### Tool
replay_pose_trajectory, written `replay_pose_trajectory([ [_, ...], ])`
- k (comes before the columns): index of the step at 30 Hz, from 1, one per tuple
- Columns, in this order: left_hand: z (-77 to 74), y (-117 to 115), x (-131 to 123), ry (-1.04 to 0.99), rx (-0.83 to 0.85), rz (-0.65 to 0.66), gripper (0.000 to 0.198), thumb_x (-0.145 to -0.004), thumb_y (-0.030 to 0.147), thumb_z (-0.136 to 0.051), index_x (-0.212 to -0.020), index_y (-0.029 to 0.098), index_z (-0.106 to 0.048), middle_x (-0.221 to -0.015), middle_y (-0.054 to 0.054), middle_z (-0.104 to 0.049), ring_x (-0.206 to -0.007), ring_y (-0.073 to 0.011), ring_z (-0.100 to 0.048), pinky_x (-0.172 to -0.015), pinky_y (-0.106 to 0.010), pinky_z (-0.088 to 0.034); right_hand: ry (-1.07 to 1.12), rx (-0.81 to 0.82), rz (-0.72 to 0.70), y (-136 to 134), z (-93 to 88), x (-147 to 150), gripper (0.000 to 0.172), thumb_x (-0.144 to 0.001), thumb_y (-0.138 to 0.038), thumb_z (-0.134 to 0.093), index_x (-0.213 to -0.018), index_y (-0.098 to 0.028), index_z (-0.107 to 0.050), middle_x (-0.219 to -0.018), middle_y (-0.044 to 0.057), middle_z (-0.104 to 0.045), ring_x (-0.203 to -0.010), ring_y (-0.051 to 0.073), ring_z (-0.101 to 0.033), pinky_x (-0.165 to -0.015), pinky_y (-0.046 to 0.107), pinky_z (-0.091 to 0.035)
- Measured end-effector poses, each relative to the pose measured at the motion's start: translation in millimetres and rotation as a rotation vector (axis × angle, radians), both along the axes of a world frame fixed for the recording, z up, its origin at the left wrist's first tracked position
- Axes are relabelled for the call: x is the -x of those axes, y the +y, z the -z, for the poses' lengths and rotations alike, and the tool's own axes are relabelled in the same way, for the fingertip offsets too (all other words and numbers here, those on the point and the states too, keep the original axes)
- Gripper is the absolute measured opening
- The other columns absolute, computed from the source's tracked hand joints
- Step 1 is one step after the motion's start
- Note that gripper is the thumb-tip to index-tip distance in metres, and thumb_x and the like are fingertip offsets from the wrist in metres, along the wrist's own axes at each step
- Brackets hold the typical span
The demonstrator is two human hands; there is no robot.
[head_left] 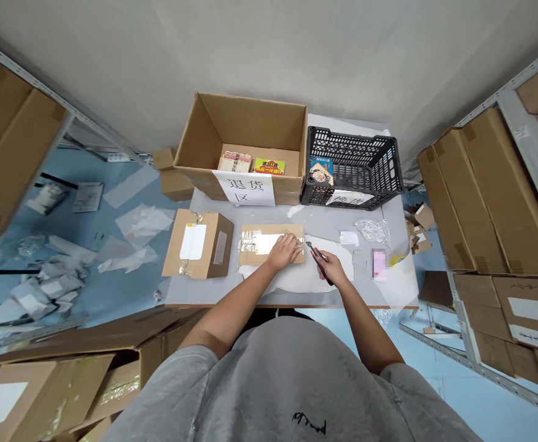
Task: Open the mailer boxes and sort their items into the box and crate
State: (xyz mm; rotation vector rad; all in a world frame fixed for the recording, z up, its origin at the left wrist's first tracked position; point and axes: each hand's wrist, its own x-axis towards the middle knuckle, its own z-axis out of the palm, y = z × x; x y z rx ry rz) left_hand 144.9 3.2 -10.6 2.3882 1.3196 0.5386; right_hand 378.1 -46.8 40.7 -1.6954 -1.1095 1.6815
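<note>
A flat cardboard box (245,253) with clear tape and a white label lies in front of me on the table, partly over a white sheet (273,282). My left hand (284,252) is on its right part, fingers bent and gripping at the taped end; whether they also pinch tape I cannot tell. Just right of the box, my right hand (331,268) is wrapped around a black and red utility knife (317,255). The blade end points up and left, towards the box's right edge.
Behind stand a large open carton (195,178) with packets and a black plastic crate (352,199) holding a book. A second cardboard box (172,258) stands left. Bubble wrap (374,231) and a pink item (379,264) lie right. Shelves of cartons (494,196) flank the table.
</note>
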Motion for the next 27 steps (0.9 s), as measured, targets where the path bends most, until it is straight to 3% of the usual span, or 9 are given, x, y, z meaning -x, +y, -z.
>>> replay_pose_trajectory([
  [6, -0.2, 1, -1, 0.025, -0.016, -0.026, 0.035, -0.114, 0.046, -0.045, -0.115, 0.019, -0.067, -0.114, -0.015, -0.066, -0.109, -0.0314, -0.060, -0.097, -0.046, -0.048, -0.077, 0.038, -0.079, 16, 3.4, 19, 0.043, -0.094, -0.053, -0.069, -0.120, -0.020, -0.076, -0.051, -0.008, -0.058, -0.037, 0.014, -0.054, -0.038, 0.022, -0.041],
  [10, 0.3, 4, -7, 0.024, 0.008, -0.071, 0.035, -0.112, 0.047, -0.048, -0.122, 0.018, -0.066, -0.116, -0.016, -0.067, -0.112, -0.0323, -0.061, -0.098, -0.046, -0.048, -0.051, 0.098, -0.110, 5, 7.7, 4, 0.046, -0.093, -0.056, -0.070, -0.120, -0.020, -0.074, -0.053, -0.006, -0.061, -0.038, 0.015, -0.057, -0.038, 0.022, -0.042],
  [14, -3.6, 0, 0, 0.006, 0.022, -0.178, 0.039, -0.110, 0.048, -0.052, -0.132, 0.019, -0.064, -0.125, -0.018, -0.068, -0.120, -0.0348, -0.061, -0.104, -0.049, -0.048, -0.124, 0.034, -0.079, 5, 6.7, -10, 0.046, -0.094, -0.059, -0.067, -0.118, -0.020, -0.072, -0.056, -0.006, -0.061, -0.040, 0.016, -0.058, -0.042, 0.023, -0.044],
  [16, -6.8, -8, 12, 0.010, 0.041, -0.309, 0.040, -0.110, 0.047, -0.052, -0.135, 0.017, -0.064, -0.133, -0.022, -0.068, -0.128, -0.0372, -0.060, -0.111, -0.052, -0.046, -0.228, -0.033, -0.047, 13, 3.6, -8, 0.042, -0.097, -0.057, -0.064, -0.121, -0.023, -0.070, -0.061, -0.005, -0.064, -0.044, 0.016, -0.059, -0.047, 0.025, -0.047],
  [19, -10.3, -28, 33, 0.006, 0.110, -0.652, 0.052, -0.109, 0.048, -0.051, -0.148, 0.015, -0.057, -0.155, -0.028, -0.056, -0.150, -0.0432, -0.048, -0.122, -0.062, -0.037, -0.438, -0.199, -0.082, 32, -2.3, 9, 0.038, -0.099, -0.049, -0.064, -0.130, -0.027, -0.066, -0.084, 0.000, -0.076, -0.064, 0.020, -0.070, -0.064, 0.028, -0.054],
  [21, -9.6, -45, 41, -0.025, 0.189, -0.925, 0.069, -0.107, 0.053, -0.051, -0.163, 0.012, -0.043, -0.170, -0.032, -0.039, -0.163, -0.0474, -0.031, -0.124, -0.070, -0.033, -0.537, -0.336, -0.174, 48, -5.5, 30, 0.040, -0.100, -0.039, -0.064, -0.138, -0.028, -0.064, -0.108, 0.005, -0.080, -0.089, 0.026, -0.076, -0.078, 0.031, -0.057],
  [23, -5.5, -61, 40, -0.066, 0.267, -1.159, 0.092, -0.104, 0.061, -0.055, -0.172, 0.007, -0.023, -0.176, -0.037, -0.023, -0.167, -0.0514, -0.020, -0.123, -0.075, -0.033, -0.574, -0.470, -0.281, 66, -7.7, 55, 0.044, -0.101, -0.027, -0.058, -0.145, -0.027, -0.060, -0.130, 0.009, -0.078, -0.114, 0.029, -0.073, -0.092, 0.034, -0.056],
  [25, 1.6, -71, 33, -0.114, 0.331, -1.307, 0.110, -0.100, 0.065, -0.061, -0.173, 0.002, -0.010, -0.176, -0.043, -0.015, -0.167, -0.0544, -0.018, -0.123, -0.076, -0.033, -0.592, -0.568, -0.378, 86, -9.3, 80, 0.046, -0.102, -0.020, -0.053, -0.147, -0.024, -0.059, -0.144, 0.012, -0.072, -0.130, 0.030, -0.067, -0.102, 0.036, -0.053],
  [27, 9.9, -74, 26, -0.193, 0.373, -1.356, 0.115, -0.099, 0.064, -0.064, -0.173, 0.001, -0.003, -0.175, -0.045, -0.012, -0.167, -0.0543, -0.018, -0.125, -0.073, -0.034, -0.629, -0.573, -0.479, 105, -10.9, 100, 0.045, -0.103, -0.016, -0.053, -0.147, -0.021, -0.060, -0.145, 0.014, -0.071, -0.133, 0.030, -0.065, -0.106, 0.037, -0.050],
])
